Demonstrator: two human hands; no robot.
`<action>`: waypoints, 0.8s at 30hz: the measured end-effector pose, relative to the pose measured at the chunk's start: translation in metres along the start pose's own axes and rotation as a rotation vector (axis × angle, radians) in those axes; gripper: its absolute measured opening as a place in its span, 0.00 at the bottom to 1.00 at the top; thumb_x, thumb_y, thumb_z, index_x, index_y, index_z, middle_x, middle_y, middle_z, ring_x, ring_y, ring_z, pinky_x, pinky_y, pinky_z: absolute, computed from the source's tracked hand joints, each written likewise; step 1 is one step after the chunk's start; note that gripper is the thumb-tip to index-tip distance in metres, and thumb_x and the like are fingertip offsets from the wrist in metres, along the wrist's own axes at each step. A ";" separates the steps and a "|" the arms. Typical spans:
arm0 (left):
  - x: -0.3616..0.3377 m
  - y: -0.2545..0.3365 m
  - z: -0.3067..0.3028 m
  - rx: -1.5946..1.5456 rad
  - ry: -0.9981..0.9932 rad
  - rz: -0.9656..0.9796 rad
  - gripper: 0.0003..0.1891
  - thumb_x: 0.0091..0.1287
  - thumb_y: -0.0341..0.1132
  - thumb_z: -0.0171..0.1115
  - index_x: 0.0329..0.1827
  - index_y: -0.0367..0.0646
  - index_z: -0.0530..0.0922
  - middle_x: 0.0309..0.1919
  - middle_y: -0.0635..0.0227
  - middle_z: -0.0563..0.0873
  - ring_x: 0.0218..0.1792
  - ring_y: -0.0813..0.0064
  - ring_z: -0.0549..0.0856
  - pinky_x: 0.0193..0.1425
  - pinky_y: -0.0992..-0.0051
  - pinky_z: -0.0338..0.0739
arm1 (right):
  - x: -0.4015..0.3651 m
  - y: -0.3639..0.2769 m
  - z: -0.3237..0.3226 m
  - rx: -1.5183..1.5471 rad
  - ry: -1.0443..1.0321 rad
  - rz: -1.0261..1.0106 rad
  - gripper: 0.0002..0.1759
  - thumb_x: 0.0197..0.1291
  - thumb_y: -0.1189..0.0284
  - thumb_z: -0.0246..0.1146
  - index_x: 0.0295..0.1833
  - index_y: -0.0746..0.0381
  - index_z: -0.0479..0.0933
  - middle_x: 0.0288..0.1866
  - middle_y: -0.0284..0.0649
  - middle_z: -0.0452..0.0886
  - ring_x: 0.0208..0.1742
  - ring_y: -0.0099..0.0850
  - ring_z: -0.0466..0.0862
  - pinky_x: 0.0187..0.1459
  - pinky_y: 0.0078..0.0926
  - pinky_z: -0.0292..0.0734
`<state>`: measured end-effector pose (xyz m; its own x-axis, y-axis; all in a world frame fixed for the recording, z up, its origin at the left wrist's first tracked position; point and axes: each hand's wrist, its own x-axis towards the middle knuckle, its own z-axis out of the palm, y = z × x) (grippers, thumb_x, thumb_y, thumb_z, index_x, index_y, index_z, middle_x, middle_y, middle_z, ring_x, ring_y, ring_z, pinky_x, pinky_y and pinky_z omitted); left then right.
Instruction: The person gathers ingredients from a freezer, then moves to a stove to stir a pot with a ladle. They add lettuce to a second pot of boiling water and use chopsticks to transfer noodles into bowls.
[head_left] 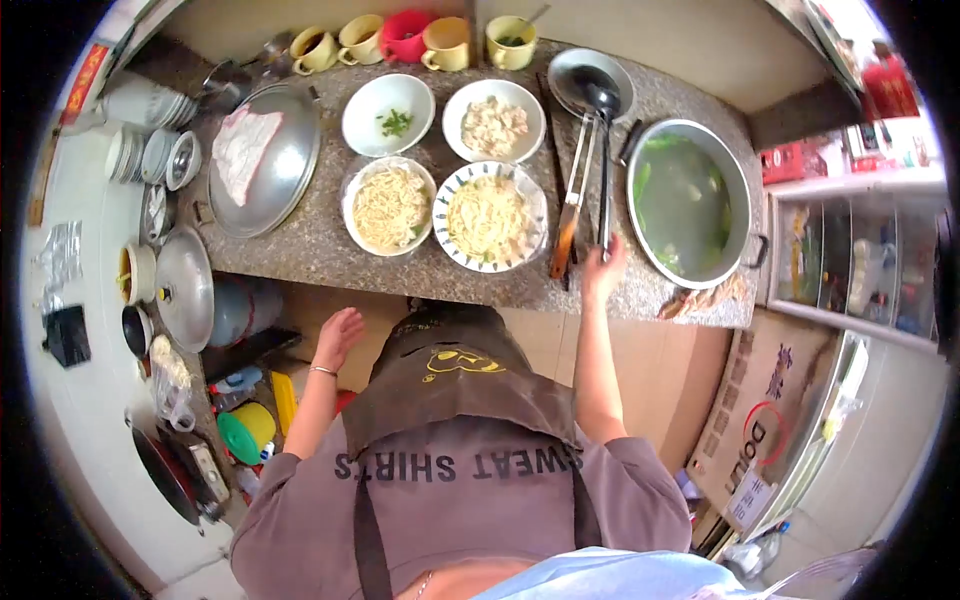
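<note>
My right hand (pixel 603 272) is closed around the lower end of the handle of a black ladle (pixel 605 180), whose bowl rests in a metal dish (pixel 622 75). Beside the handle lies a pair of tongs (pixel 567 222) with a wooden-looking grip. To the right, a large pot (pixel 690 205) contains cloudy liquid with green leaves. My left hand (pixel 340 335) hangs open and empty before the counter's front edge. Nearest to it stand a bowl of noodles (pixel 390 205) and a striped-rim bowl of noodles (pixel 490 215).
Behind these are a white bowl with chopped greens (pixel 393 123) and a bowl of pale pieces (pixel 494 125). Several cups (pixel 445 45) line the back wall. A large lid (pixel 285 170) with a cloth (pixel 243 150) lies at left. A crumpled rag (pixel 705 297) sits below the pot.
</note>
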<state>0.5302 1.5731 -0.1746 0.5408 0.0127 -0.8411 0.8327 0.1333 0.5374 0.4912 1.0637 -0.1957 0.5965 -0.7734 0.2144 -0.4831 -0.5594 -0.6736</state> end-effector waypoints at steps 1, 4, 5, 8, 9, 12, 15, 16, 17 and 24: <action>-0.001 -0.001 0.000 -0.036 0.028 0.018 0.17 0.62 0.43 0.57 0.50 0.44 0.74 0.46 0.67 0.80 0.46 0.71 0.78 0.51 0.68 0.73 | 0.003 0.011 -0.001 -0.011 -0.018 0.055 0.24 0.51 0.74 0.61 0.56 0.64 0.69 0.49 0.47 0.75 0.49 0.38 0.76 0.52 0.35 0.69; -0.016 0.006 -0.021 -0.001 0.046 0.079 0.17 0.62 0.43 0.57 0.50 0.44 0.74 0.42 0.68 0.80 0.45 0.72 0.78 0.50 0.70 0.74 | 0.021 0.008 -0.001 0.043 -0.311 0.073 0.30 0.47 0.71 0.66 0.57 0.67 0.68 0.51 0.51 0.76 0.50 0.41 0.77 0.52 0.36 0.71; -0.018 0.013 -0.021 -0.044 0.083 0.043 0.18 0.63 0.45 0.57 0.52 0.46 0.73 0.46 0.66 0.79 0.46 0.71 0.78 0.47 0.69 0.74 | 0.025 0.040 0.015 -0.067 -0.250 -0.039 0.29 0.46 0.72 0.67 0.56 0.67 0.69 0.51 0.51 0.76 0.51 0.41 0.77 0.53 0.35 0.71; -0.016 0.040 -0.031 -0.036 0.148 0.119 0.19 0.62 0.47 0.57 0.50 0.46 0.73 0.40 0.70 0.79 0.39 0.75 0.79 0.43 0.72 0.75 | 0.031 0.022 0.013 0.027 -0.224 0.029 0.27 0.49 0.74 0.60 0.57 0.70 0.68 0.51 0.58 0.75 0.52 0.48 0.76 0.53 0.37 0.70; -0.019 0.055 -0.035 0.007 0.169 0.168 0.19 0.62 0.47 0.57 0.50 0.46 0.73 0.38 0.71 0.79 0.38 0.77 0.79 0.42 0.73 0.75 | 0.033 0.026 0.015 -0.049 -0.174 -0.006 0.25 0.49 0.74 0.60 0.55 0.71 0.70 0.49 0.59 0.75 0.50 0.48 0.77 0.52 0.35 0.72; -0.007 0.101 -0.056 0.140 0.209 0.374 0.20 0.62 0.47 0.58 0.50 0.43 0.73 0.32 0.74 0.79 0.32 0.82 0.77 0.36 0.79 0.74 | 0.024 0.009 0.005 -0.107 -0.120 -0.062 0.22 0.53 0.75 0.57 0.55 0.71 0.70 0.49 0.59 0.75 0.48 0.49 0.78 0.47 0.35 0.74; 0.022 0.173 -0.078 0.307 0.305 0.690 0.16 0.61 0.38 0.60 0.47 0.37 0.74 0.34 0.68 0.81 0.34 0.79 0.79 0.36 0.76 0.75 | 0.018 0.001 -0.008 -0.140 0.004 -0.087 0.22 0.54 0.70 0.60 0.53 0.70 0.71 0.47 0.58 0.76 0.46 0.52 0.77 0.47 0.40 0.72; 0.049 0.195 -0.091 0.341 0.340 0.828 0.17 0.60 0.40 0.61 0.47 0.38 0.74 0.35 0.66 0.82 0.36 0.78 0.79 0.38 0.77 0.75 | 0.018 0.006 -0.009 -0.148 0.075 -0.227 0.22 0.55 0.69 0.60 0.53 0.71 0.71 0.46 0.59 0.77 0.44 0.51 0.78 0.46 0.39 0.72; 0.060 0.222 -0.094 0.424 0.438 0.919 0.18 0.58 0.41 0.63 0.47 0.40 0.74 0.36 0.61 0.82 0.38 0.70 0.81 0.42 0.74 0.75 | 0.014 -0.003 -0.014 -0.146 0.088 -0.205 0.22 0.56 0.69 0.59 0.53 0.72 0.71 0.45 0.58 0.77 0.42 0.50 0.79 0.44 0.39 0.73; 0.159 0.380 -0.107 0.940 0.646 0.962 0.28 0.52 0.43 0.63 0.57 0.47 0.71 0.57 0.57 0.71 0.52 0.56 0.75 0.56 0.66 0.71 | -0.070 -0.110 -0.038 0.419 -0.010 0.149 0.08 0.61 0.71 0.54 0.40 0.66 0.68 0.20 0.31 0.67 0.17 0.18 0.65 0.16 0.16 0.58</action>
<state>0.9200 1.7321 -0.1105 0.9780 0.1816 0.1029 0.1031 -0.8487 0.5188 0.4783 1.1677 -0.1097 0.5471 -0.8325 0.0876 -0.2646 -0.2712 -0.9254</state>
